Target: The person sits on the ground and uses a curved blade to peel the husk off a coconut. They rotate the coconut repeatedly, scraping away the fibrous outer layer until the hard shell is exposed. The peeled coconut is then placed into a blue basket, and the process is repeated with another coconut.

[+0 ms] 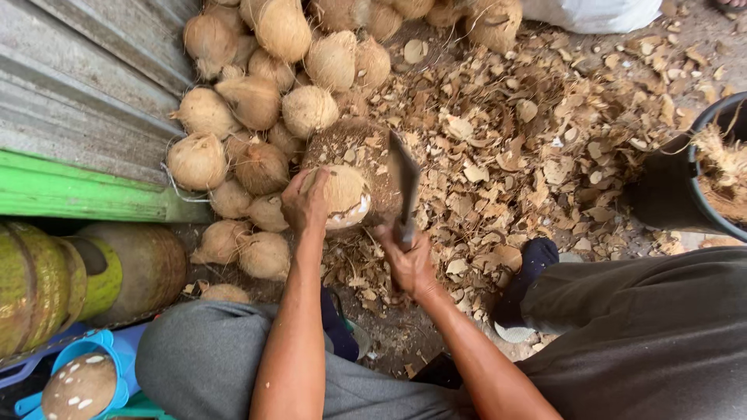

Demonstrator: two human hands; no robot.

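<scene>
Left hand (305,198): closed over the top of a husked coconut (342,194), which is steadied on a wooden chopping block (354,148)
Right hand (410,264): wrapped tightly around the handle of a cleaver (406,187), whose blade is held just beside the coconut's right flank
Coconut: partly pared, a pale patch shown at its lower edge
Heap of coconuts (257,101): piled behind the block, against a corrugated metal wall (85,85)
Shell chips (529,140): scattered over the ground to the right
Black bucket (692,187): filled with fibre, at the right edge
</scene>
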